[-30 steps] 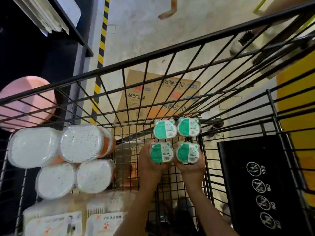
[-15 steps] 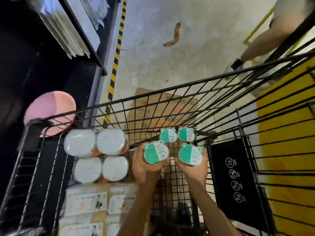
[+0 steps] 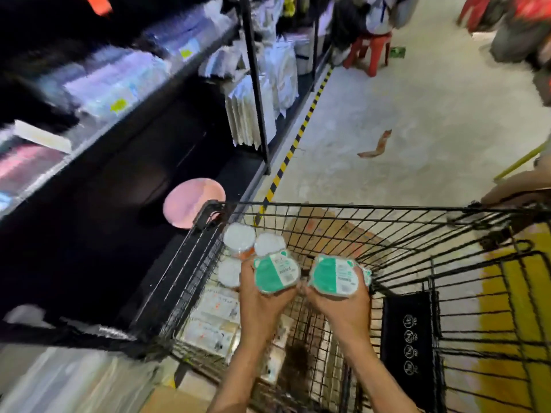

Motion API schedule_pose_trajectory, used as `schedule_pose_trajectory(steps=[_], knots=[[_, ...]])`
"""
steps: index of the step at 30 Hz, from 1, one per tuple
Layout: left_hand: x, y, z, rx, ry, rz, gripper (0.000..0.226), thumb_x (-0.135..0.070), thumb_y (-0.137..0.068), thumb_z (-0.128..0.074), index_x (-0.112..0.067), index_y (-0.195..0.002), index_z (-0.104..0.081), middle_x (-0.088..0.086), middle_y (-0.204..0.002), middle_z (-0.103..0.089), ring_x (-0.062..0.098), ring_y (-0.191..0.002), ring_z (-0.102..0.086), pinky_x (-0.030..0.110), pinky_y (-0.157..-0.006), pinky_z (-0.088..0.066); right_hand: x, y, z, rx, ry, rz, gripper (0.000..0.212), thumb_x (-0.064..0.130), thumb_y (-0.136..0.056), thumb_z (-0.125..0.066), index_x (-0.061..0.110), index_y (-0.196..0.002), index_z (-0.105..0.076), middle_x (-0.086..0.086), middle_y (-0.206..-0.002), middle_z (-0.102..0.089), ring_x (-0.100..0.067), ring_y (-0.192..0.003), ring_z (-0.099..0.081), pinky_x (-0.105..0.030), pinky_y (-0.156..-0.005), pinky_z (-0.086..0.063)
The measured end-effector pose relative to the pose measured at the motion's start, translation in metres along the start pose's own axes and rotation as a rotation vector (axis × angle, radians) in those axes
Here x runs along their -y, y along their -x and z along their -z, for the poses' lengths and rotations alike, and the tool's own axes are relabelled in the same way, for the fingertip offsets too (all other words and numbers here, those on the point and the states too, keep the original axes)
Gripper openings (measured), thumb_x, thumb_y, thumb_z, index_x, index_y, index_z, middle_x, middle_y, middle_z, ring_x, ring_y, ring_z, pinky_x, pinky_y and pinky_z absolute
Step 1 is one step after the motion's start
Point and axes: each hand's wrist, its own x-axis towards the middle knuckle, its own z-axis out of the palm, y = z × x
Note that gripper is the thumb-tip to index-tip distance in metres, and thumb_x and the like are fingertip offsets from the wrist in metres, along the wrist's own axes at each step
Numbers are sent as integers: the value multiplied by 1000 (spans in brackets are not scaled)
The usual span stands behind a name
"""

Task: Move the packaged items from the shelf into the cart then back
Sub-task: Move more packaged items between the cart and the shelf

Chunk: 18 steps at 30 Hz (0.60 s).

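two green-and-white packs sit above the wire cart [image 3: 387, 231], one in each hand. the left hand [image 3: 262, 305] curls its fingers around the left pack [image 3: 275, 274]; the right hand [image 3: 343, 308] grips the right pack [image 3: 334, 275]. white round tubs [image 3: 240, 238] lie in the cart's left corner beside the dark shelf [image 3: 119, 120].

Beside me a pink round disc [image 3: 193, 202] leans in the dark. A yellow-and-black striped line [image 3: 293, 147] runs along the concrete floor [image 3: 417, 114], a red stool [image 3: 369, 50] beyond.

Green-and-white packs [image 3: 276, 273], black wire cart [image 3: 387, 222], yellow-black striped floor tape [image 3: 290, 150]
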Motion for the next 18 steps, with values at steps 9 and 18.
schedule_pose_trajectory(steps=[9,18], knots=[[-62,116,122,-414,-35,-49,64,1,-61,-86,-20,-105,-45,-15,-99,-60,-8,-89,-60,8,-74,-45,69,107,-52,494,-1,102,77,-12,-56,-85,6,-122,-50,2,-102,-68,0,-86,-67,-19,-75,-55],[-76,280,264,-861,-54,70,57,-5,-62,-87,-20,-99,-46,-10,-91,-65,-8,-79,-63,9,-61,-48,87,266,-128,986,99,229,77,0,-54,-90,25,-115,-51,4,-102,-67,-7,-92,-66,-31,-78,-53]])
